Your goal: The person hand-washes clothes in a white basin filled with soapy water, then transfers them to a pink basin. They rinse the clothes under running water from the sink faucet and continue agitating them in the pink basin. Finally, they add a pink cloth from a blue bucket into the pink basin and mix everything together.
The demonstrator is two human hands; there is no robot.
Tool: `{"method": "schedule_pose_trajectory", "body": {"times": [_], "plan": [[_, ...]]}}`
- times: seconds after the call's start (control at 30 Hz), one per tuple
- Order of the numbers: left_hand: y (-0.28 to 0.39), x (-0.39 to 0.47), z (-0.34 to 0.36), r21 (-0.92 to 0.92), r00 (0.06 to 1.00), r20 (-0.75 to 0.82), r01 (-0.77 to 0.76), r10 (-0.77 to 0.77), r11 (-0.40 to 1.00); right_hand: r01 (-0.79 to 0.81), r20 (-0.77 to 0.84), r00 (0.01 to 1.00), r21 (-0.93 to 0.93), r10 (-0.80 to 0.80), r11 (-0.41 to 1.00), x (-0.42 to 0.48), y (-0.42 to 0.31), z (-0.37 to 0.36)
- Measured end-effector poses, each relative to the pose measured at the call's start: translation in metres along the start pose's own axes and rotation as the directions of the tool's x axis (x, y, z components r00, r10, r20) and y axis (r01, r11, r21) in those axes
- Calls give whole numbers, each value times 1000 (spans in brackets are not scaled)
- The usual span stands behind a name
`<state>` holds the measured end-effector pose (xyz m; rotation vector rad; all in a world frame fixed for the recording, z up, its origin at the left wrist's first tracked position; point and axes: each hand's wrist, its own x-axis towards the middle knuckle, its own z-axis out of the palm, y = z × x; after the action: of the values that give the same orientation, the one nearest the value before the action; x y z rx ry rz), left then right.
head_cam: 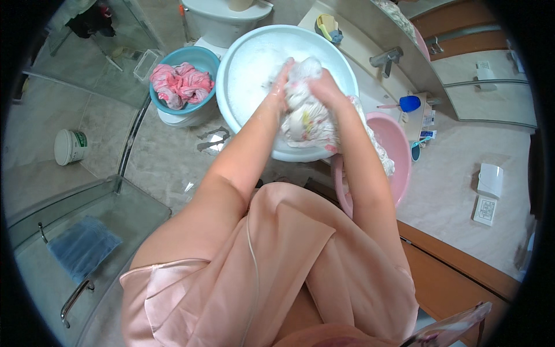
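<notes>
A large pale-blue plastic basin [286, 154] in front of me holds water topped with white suds [251, 65]. Above the suds, toward the basin's right side, a wet white cloth [310, 126] with pink and yellow print is bunched up. My left hand [281, 90] grips it from the left, fingers pointing away from me. From the right my right hand [327, 89] holds the same cloth, with foam between the two hands. White patterned fabric [377, 145] hangs over the basin's right rim into a pink plastic basin [399, 152].
At the left, a teal basin [204, 56] holds pink cloth [184, 84]. Behind stands a toilet [221, 26]. A faucet [386, 60], a sponge [328, 28] and a cup [415, 152] line the counter at right. A glass shower panel [143, 199] stands left; the floor has wet patches.
</notes>
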<state>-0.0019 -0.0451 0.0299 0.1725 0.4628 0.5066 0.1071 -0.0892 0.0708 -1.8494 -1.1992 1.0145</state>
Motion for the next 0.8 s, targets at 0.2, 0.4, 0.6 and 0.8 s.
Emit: {"method": "schedule_pose_trajectory", "body": {"times": [0.2, 0.4, 0.6, 0.8], "plan": [[-11, 22, -39, 8, 918, 375, -143, 129, 990, 264, -25, 952, -441, -306, 858, -53, -37, 39], [-16, 46, -44, 88, 958, 237, -183, 158, 979, -114, -393, 919, -283, -7, 952, -22, 2, 11], [-5, 7, 3, 361, 997, 69, -65, 43, 930, -539, 303, 834, 626, 461, 564, 0, -5, -20], [-4, 33, -30, 298, 991, -34, 130, -126, 946, -33, -299, 954, -42, 19, 999, 10, 13, 2]]}}
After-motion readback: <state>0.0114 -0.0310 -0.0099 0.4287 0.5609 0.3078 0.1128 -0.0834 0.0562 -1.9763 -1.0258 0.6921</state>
